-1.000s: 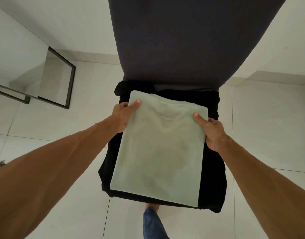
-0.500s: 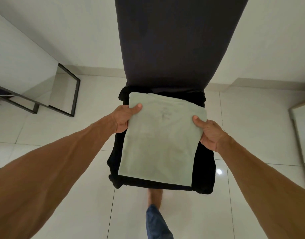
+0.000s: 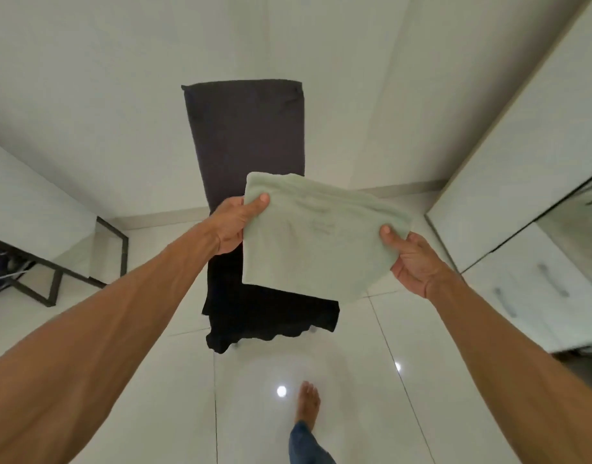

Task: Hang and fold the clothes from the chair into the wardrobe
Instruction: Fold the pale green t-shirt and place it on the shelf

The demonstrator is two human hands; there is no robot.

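A bare foot [image 3: 308, 401] stands on the tiles just in front of the chair [image 3: 244, 135]. Above the chair's seat, the left hand [image 3: 232, 226] and right hand [image 3: 413, 262] each pinch a side edge of the folded pale green garment [image 3: 308, 242], thumbs on top, holding it clear of the black garment [image 3: 271, 316] draped over that seat. To the right of the chair stands the white wardrobe [image 3: 522, 162]

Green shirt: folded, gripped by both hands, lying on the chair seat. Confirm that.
Wrong: in the head view the green shirt, folded, gripped by left hand and right hand, is held up off the chair, not lying on it.
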